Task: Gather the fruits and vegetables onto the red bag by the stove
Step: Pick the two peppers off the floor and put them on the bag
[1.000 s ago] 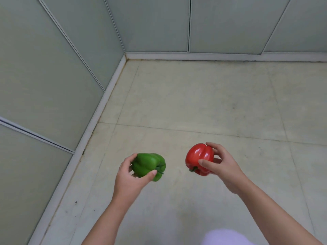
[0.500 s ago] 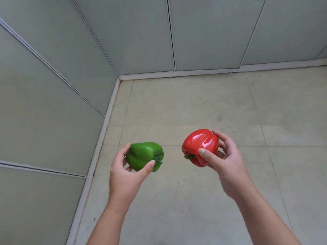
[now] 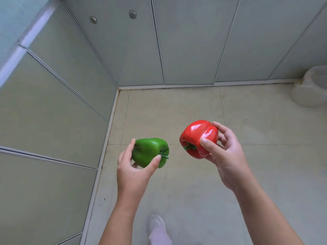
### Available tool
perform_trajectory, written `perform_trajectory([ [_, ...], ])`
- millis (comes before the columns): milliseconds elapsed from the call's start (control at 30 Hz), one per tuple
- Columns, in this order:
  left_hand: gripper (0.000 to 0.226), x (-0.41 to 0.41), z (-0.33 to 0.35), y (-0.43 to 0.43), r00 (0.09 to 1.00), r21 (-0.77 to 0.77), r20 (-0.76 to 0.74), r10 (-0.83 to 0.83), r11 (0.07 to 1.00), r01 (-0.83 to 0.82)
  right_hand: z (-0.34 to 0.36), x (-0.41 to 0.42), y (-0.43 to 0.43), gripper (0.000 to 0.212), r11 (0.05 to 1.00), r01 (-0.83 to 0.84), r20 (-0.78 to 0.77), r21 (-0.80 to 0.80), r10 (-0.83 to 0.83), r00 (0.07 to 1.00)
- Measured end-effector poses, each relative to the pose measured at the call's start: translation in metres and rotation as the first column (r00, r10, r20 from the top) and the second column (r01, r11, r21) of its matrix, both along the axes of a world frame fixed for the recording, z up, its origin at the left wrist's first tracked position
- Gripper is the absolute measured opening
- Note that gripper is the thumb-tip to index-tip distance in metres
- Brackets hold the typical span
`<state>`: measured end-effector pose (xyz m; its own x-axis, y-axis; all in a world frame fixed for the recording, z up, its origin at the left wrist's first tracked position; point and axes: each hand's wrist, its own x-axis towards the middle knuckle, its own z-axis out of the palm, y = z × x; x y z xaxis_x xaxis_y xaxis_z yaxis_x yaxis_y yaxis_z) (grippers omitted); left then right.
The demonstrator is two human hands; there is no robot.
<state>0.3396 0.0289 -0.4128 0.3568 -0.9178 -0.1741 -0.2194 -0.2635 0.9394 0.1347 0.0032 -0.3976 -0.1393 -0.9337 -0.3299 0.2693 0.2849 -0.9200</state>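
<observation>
We hold a glossy green bell pepper [image 3: 149, 151] in our left hand [image 3: 134, 171] and a shiny red bell pepper [image 3: 198, 137] in our right hand [image 3: 224, 156], each grip closed around its pepper, above the tiled floor [image 3: 194, 106] near its corner. Neither red bag nor stove shows, so delivery remains.

Floor [image 3: 194, 112] ahead open, walls [image 3: 53, 112] left/front, white bin [image 3: 311, 89] far right

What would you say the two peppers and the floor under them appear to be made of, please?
Red pepper: very glossy, with sharp highlights and even colour, so possibly a plastic replica; a real waxy skin cannot be ruled out.
Green pepper: smooth, a softer sheen, uniform green; likewise possibly plastic.
Floor: large matt beige tiles, ceramic or stone-look, judging by the grout lines and faint mottling.
</observation>
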Motion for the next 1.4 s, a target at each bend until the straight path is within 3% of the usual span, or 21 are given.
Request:
perform_trajectory([
  [467, 0.079, -0.058, 0.218, 0.05, 1.0, -0.161, 0.021, -0.023, 0.987, 0.026, 0.23, -0.048, 0.067, 0.066, 0.989, 0.014, -0.005, -0.148, -0.015, 1.0],
  [733, 0.084, -0.068, 0.292, 0.093, 0.985, -0.19, 0.127, -0.113, 0.972, 0.136, 0.322, -0.062, 0.101, 0.058, 0.958, -0.075, -0.074, -0.277, 0.057, 0.996],
  [1000, 0.091, -0.062, 0.334, 0.134, 0.969, -0.227, 0.162, -0.189, 0.948, 0.223, 0.369, -0.067, 0.131, 0.062, 0.932, -0.15, -0.105, -0.329, 0.122, 0.987],
  [1400, 0.094, -0.044, 0.349, 0.168, 0.982, -0.303, 0.141, 0.122, 0.95, -0.074, 0.377, -0.034, 0.13, 0.059, 0.885, -0.336, -0.076, -0.321, 0.329, 0.941],
])
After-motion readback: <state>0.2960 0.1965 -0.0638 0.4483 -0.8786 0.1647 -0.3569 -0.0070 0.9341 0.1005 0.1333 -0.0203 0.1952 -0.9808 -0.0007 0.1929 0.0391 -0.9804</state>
